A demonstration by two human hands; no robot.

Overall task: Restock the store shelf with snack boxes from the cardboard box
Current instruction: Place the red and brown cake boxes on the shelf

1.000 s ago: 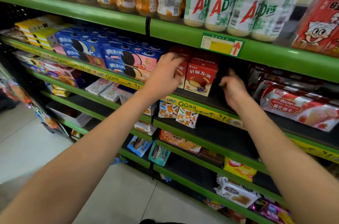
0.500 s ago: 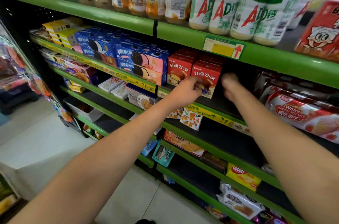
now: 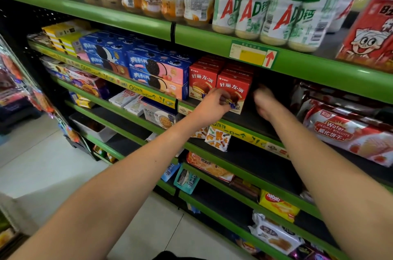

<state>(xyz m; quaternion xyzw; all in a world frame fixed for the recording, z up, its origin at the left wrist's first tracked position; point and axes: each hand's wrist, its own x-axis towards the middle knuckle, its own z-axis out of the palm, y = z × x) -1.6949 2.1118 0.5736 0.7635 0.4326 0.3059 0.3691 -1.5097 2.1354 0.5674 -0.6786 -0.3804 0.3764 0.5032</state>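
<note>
Two rows of red snack boxes stand on the second green shelf (image 3: 240, 132); the front pair are the left box (image 3: 202, 83) and the right box (image 3: 236, 87). My left hand (image 3: 210, 104) hovers in front of the right box's lower left corner, fingers loosely curled, gripping nothing. My right hand (image 3: 263, 100) is just right of that box, in the dark gap on the shelf, fingers also loosely curled and empty. The cardboard box is out of view.
Blue cookie boxes (image 3: 157, 68) sit left of the red ones, wafer packs (image 3: 344, 132) to the right. Drink bottles (image 3: 255, 4) line the shelf above. Lower shelves hold scattered snacks. A tiled floor (image 3: 42, 170) lies at the left.
My left hand came down from the top of the red boxes to their front. My right hand drew back slightly from the right box's side. The view shifted left and down.
</note>
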